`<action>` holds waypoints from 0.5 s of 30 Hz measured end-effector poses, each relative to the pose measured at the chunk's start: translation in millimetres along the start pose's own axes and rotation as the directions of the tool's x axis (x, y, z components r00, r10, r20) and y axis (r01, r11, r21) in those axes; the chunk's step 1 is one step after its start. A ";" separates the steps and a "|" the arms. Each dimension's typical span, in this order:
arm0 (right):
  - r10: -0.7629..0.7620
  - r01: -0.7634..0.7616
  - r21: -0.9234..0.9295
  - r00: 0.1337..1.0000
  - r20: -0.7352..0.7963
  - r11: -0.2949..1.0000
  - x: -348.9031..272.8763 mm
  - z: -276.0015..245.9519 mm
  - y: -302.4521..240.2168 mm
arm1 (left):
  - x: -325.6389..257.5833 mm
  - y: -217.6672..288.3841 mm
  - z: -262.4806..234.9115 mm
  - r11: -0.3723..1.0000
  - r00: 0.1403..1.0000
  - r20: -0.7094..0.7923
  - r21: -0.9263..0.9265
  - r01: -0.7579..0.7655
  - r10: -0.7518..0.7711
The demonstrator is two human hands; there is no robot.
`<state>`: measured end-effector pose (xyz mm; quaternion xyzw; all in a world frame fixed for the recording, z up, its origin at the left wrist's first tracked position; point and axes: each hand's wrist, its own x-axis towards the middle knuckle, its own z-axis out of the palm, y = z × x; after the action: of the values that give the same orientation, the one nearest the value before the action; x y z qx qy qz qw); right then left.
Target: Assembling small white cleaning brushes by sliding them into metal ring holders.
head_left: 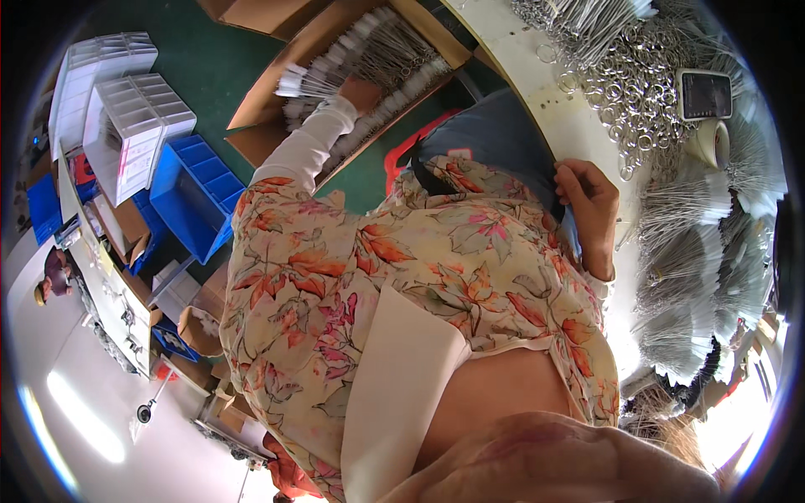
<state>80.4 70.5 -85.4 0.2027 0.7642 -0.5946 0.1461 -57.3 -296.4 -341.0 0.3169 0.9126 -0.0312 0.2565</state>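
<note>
My left hand (360, 95) reaches into an open cardboard box (267, 99) filled with rows of thin wire brushes (390, 52) with white bristle ends. Its fingers are hidden among the brushes, so whether they grip any cannot be told. At the edge of the pale table (537, 84), my right hand (589, 210) is loosely closed, fingers curled in, with nothing seen in it. Beyond it on the table lie a heap of metal rings (629, 101) and several bundles of wire brushes (683, 268).
A small device with a dark screen (704, 94) and a roll of tape (711, 142) sit among the brushes. To the left are white crates (138, 126), a blue crate (197, 197) and another worktable (109, 272). A red stool (398, 159) shows beside my legs.
</note>
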 end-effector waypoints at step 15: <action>-0.143 0.131 0.114 0.984 0.105 0.985 -3.5 -45.0 -28.9 | -47.6 71.7 -299.1 0.276 0.957 -0.065 -0.950 -0.146 0.283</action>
<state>70.4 107.4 -48.0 0.1230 0.7342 -0.6536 0.1367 -117.0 -200.4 -51.0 0.2230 0.6875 0.5265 0.4477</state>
